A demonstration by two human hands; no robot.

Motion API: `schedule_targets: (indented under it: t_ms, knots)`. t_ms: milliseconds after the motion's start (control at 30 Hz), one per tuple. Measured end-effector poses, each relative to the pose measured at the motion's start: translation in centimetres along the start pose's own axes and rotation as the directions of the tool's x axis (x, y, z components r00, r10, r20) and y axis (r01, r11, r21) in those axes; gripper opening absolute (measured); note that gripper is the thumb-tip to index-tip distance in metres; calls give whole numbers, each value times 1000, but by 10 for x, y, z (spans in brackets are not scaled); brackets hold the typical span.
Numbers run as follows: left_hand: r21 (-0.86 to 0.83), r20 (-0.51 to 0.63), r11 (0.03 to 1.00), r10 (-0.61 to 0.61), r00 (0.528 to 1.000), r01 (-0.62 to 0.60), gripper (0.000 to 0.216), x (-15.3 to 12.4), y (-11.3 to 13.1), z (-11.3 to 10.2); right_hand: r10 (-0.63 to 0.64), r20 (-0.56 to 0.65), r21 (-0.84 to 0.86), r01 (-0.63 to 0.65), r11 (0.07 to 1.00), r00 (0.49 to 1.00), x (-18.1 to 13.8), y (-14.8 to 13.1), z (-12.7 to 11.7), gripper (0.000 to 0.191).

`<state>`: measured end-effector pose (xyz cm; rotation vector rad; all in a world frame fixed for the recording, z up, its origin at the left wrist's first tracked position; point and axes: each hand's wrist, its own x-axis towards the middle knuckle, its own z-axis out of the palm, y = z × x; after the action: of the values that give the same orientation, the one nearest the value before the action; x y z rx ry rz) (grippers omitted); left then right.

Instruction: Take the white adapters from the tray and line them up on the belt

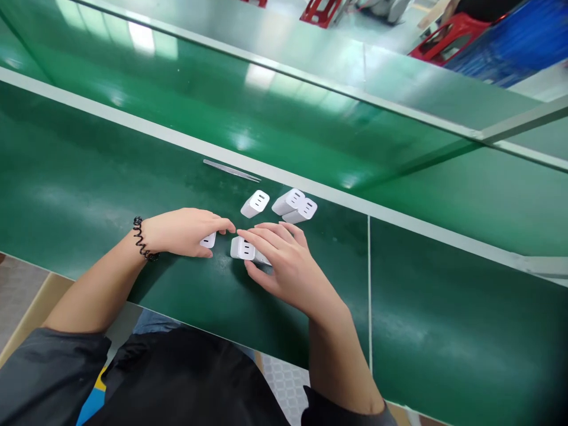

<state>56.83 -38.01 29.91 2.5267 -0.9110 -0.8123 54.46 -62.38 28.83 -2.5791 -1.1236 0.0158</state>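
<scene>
My left hand (186, 231) is curled over a white charger (207, 241), whose slotted end shows between thumb and forefinger. The rest of that charger is hidden under the palm. To its right, my right hand (284, 257) grips a white charger (242, 249) with its port end facing me, thumb in front and fingers over the top. Part of another white piece (261, 258) shows under the right palm, mostly hidden. Beyond the hands lies a single white charger (255, 203). Beside it, two more chargers (288, 202) rest against each other.
Metal tweezers (231, 170) lie near the white rail (186, 142) along the back of the green table (426, 313). A narrow white seam (369, 284) crosses the tabletop at right. Past a glassy partition are red stools (320, 12) and part of a person.
</scene>
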Motion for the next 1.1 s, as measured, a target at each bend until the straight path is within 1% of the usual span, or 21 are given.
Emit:
schedule_targets:
  t_ms: [167,300,467,700,833,967,1100]
  knots:
    - [15,6,1000,-6,1000,6,53,1,3,-1,27,-42,0,-27,1000,999,-9,0,6,36]
    - [34,14,999,-18,1000,17,55,0,3,-1,19,-45,-9,-20,1000,999,-10,1,9,37]
    - [74,30,997,-39,999,36,64,-5,2,-5,24,-45,-17,-24,1000,999,-16,3,8,50]
    - [123,25,986,-114,993,110,75,-14,-5,-7,50,-56,-21,-51,998,997,-21,9,7,52]
    - [145,18,978,-151,988,147,72,-12,-7,-4,47,-81,-8,-48,999,996,-19,10,7,50]
    - [160,40,975,-163,986,155,66,-10,-4,-5,43,-76,14,-42,999,996,-17,8,9,49]
    - [169,50,971,-182,982,171,64,-9,-1,-7,42,-89,0,-42,999,995,-17,8,10,50]
